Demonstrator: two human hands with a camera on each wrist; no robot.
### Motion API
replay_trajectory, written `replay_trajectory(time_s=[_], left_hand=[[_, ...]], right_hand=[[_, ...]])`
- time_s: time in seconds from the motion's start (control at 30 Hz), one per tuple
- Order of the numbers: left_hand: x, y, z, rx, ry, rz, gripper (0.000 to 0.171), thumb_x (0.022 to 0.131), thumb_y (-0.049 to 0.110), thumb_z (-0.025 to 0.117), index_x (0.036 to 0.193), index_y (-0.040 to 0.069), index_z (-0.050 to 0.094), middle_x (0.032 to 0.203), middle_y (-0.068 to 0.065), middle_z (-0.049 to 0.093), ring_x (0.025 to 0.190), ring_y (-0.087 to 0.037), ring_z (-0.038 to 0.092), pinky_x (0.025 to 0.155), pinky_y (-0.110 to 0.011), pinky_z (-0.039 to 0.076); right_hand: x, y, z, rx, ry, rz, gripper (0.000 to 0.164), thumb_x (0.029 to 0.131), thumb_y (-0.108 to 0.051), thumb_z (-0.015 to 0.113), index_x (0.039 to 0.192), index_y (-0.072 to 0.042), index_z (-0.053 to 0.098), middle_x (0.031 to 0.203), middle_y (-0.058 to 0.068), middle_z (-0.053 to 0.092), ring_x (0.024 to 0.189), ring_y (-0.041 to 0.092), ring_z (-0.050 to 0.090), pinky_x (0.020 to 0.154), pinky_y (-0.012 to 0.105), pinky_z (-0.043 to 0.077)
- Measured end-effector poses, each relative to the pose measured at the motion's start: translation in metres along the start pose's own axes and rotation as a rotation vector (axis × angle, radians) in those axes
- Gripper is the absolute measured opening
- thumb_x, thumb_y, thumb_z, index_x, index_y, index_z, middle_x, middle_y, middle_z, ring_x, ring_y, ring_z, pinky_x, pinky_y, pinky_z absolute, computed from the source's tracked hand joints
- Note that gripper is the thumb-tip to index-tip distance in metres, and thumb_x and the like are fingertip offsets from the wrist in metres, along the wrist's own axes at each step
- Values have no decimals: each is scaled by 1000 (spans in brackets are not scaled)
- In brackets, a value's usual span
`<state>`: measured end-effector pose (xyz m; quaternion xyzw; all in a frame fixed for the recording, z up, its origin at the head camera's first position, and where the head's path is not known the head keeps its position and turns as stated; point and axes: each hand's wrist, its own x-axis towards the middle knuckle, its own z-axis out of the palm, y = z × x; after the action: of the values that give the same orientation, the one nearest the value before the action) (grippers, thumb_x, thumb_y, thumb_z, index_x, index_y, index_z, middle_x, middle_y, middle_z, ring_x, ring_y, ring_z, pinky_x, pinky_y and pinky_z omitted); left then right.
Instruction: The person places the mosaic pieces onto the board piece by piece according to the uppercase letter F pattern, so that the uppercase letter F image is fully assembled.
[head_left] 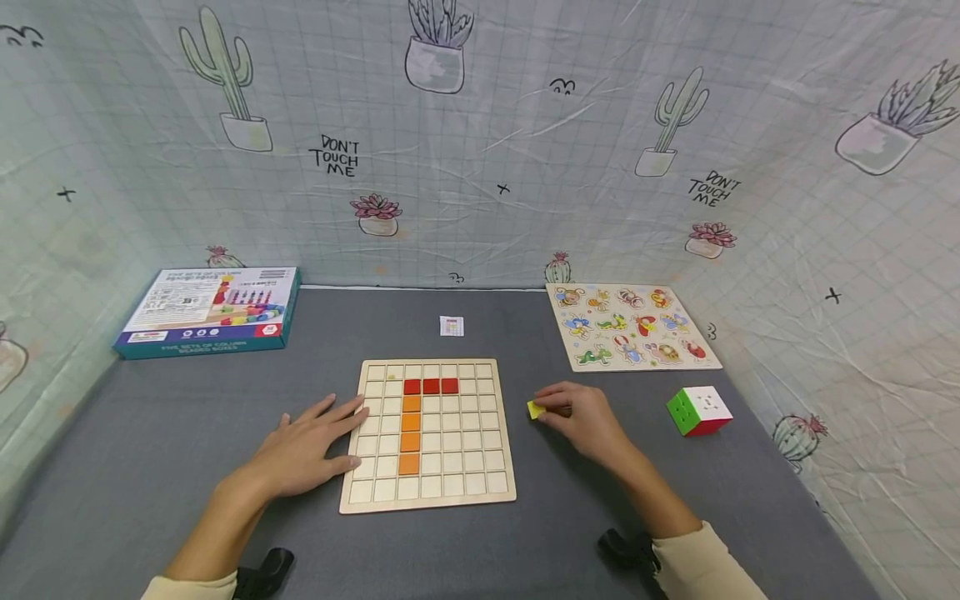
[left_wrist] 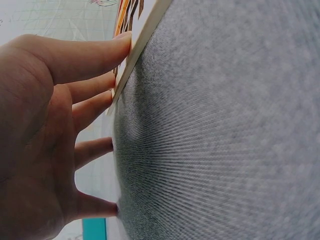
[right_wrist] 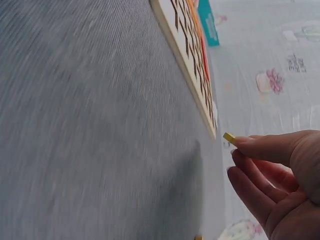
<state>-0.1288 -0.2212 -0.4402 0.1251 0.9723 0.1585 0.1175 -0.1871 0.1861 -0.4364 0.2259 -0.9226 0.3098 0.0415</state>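
Note:
A wooden grid board (head_left: 427, 503) lies flat in the middle of the table. In it, three red tiles (head_left: 431, 387) form a short row near the top, with several orange tiles (head_left: 410, 422) running down in a column below the left one. My left hand (head_left: 303, 450) is spread out, fingers straight, with thumb and some fingertips on the board's left edge. To the right of the board, my right hand (head_left: 587, 419) pinches a small yellow tile (head_left: 535, 410) between thumb and fingers. The right wrist view shows this yellow tile (right_wrist: 229, 138) held off the table.
A puzzle box (head_left: 210, 312) lies at the back left. Near the back wall is a small printed card (head_left: 452, 326). On the right are a board of cartoon insect pictures (head_left: 633, 327) and a puzzle cube (head_left: 699, 411). Patterned cloth surrounds the table's back and sides.

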Motion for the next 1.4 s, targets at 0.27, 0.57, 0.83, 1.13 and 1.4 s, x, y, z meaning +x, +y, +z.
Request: replay_trajectory(time_s=[0.27,0.57,0.83,1.13,1.4], left_hand=[[1,0,1,-5,-2,-9,73,90,49,72,154,24,47,166,-5,38,153,-48,29,106,-88,18],[1,0,0,-3,-1,-1,74,90,50,72,154,24,47,166,-5,39,152,-49,29,104,-89,19],[0,0,1,-1,8,0,73,90,49,72,154,24,48,166,-4,39,153,-48,29,105,-89,19],[0,-2,2,0,8,4,74,90,50,72,154,24,47,166,-4,39,153,-48,29,104,-89,20],[1,-1,1,2,0,2,75,89,50,72,154,24,47,166,-4,39,153,-48,29,105,-89,19]], right_hand=[[13,-24,23,83,-61,6,20,87,-11,80,106,-6,81,113,8,78,100,22,75,79,22,59],[26,-47,51,132,-111,-67,19,87,-9,80,105,-5,81,112,8,78,100,22,75,77,25,60],[38,-64,68,177,-142,-74,21,88,-8,79,108,-5,81,114,9,79,104,21,76,80,21,61],[47,-76,80,180,-115,-73,19,86,-10,81,104,-6,81,109,8,80,99,20,76,79,20,60],[49,-83,89,192,-134,-37,19,86,-11,82,104,-7,81,108,6,80,91,14,74,78,18,58]])
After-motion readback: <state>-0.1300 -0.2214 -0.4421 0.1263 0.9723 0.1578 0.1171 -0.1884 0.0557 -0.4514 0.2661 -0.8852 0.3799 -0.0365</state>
